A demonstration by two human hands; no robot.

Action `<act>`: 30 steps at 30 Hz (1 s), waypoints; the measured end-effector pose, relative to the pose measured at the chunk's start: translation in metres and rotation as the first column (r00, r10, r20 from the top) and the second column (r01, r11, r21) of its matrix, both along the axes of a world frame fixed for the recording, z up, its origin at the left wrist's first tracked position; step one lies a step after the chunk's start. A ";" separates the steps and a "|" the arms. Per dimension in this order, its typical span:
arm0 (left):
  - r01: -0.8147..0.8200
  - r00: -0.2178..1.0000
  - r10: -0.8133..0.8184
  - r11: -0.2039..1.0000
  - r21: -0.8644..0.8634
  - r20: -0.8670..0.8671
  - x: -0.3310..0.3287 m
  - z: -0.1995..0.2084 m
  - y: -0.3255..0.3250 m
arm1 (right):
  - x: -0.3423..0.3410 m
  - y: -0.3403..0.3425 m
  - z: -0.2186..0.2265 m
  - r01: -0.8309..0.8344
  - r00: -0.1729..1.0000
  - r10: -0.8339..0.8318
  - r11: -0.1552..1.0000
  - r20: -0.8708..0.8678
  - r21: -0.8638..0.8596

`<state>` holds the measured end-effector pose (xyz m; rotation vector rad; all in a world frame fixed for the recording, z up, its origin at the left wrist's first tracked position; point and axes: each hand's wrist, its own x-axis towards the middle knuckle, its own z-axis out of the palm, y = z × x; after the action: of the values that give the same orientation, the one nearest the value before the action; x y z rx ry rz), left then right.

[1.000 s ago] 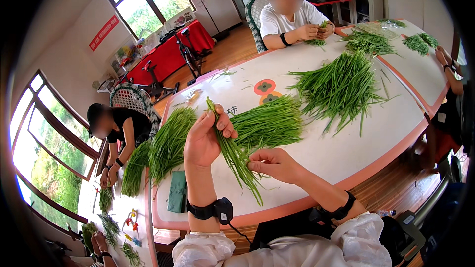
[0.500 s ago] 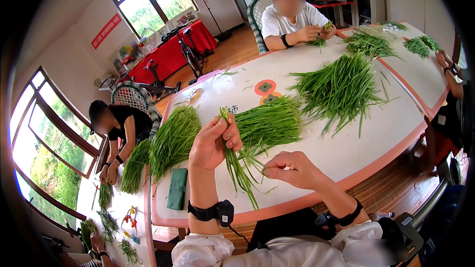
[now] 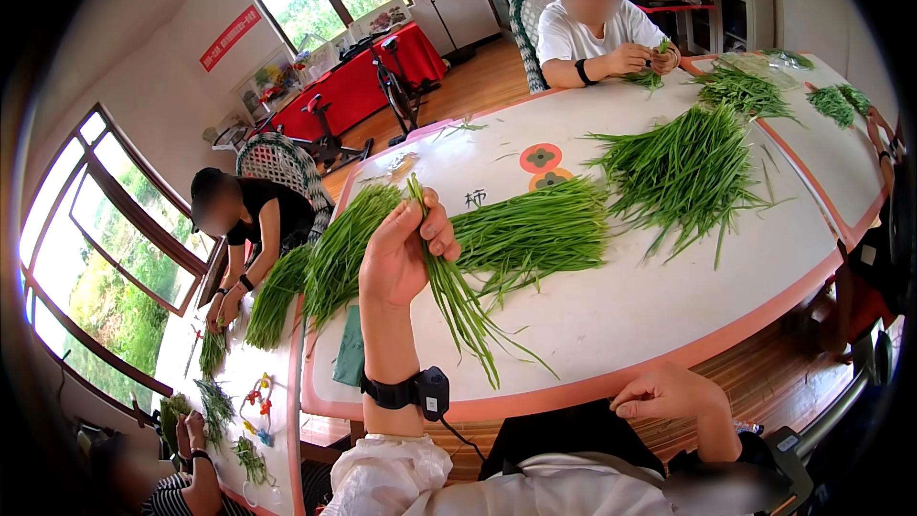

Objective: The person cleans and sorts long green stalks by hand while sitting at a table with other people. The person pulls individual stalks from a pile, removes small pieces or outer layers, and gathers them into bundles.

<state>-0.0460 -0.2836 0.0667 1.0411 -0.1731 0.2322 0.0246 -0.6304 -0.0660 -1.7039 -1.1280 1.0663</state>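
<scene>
My left hand (image 3: 406, 247) is raised over the near side of the table, its fingers wrapped round a small bunch of long green chives (image 3: 460, 306). The stalk ends poke up above the thumb, and the loose blades hang down to the right. Off the table's front edge, low and near my body, is my right hand (image 3: 673, 401) with thumb and fingers pressed together. Whatever it may pinch is too small to see. Behind the left hand lies a wide chive pile (image 3: 540, 229); another pile (image 3: 344, 253) lies to its left.
A larger chive heap (image 3: 683, 167) spreads at the right of the white table (image 3: 707, 296). Beside my left forearm lies a dark green block (image 3: 350, 354). One person (image 3: 597, 38) sits across, another (image 3: 253, 220) at the left; both handle greens. More hands work at the edges.
My right hand has drawn away from the bunch, down and right past the table edge. The left hand still holds the chives. The view has shifted slightly.
</scene>
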 end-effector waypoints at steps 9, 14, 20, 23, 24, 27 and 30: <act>-0.033 0.999 0.034 0.999 0.031 -0.021 -0.003 0.000 0.006 | -0.017 -0.020 -0.039 0.156 0.962 -0.142 0.987 0.235 -0.043; -0.065 0.997 0.066 0.998 0.020 -0.049 -0.005 -0.002 0.002 | -0.012 -0.003 -0.010 0.052 0.991 -0.027 0.982 0.133 -0.184; -0.022 0.995 0.021 1.000 -0.005 -0.096 -0.004 -0.010 -0.017 | -0.013 0.014 -0.004 -0.017 0.998 0.020 0.998 -0.054 0.057; 0.027 0.992 -0.033 0.998 -0.050 -0.118 -0.001 -0.019 -0.027 | -0.011 0.022 -0.002 0.062 0.998 -0.059 0.987 -0.027 0.146; 0.041 0.991 -0.049 0.997 -0.062 -0.125 -0.001 -0.023 -0.031 | -0.009 0.026 0.004 0.099 0.995 -0.096 0.987 -0.033 0.128; 0.063 0.986 -0.080 0.991 -0.115 -0.147 0.002 -0.032 -0.045 | -0.007 0.047 0.014 0.304 0.951 -0.279 0.922 -0.132 0.241; 0.071 0.979 -0.097 0.987 -0.146 -0.178 0.007 -0.043 -0.061 | -0.009 0.080 0.029 0.421 0.898 -0.437 0.810 -0.057 0.410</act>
<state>-0.0387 -0.3443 0.0241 0.9089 -0.0321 0.0690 0.0158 -0.5504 -0.0370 -1.5344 -0.8526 0.4673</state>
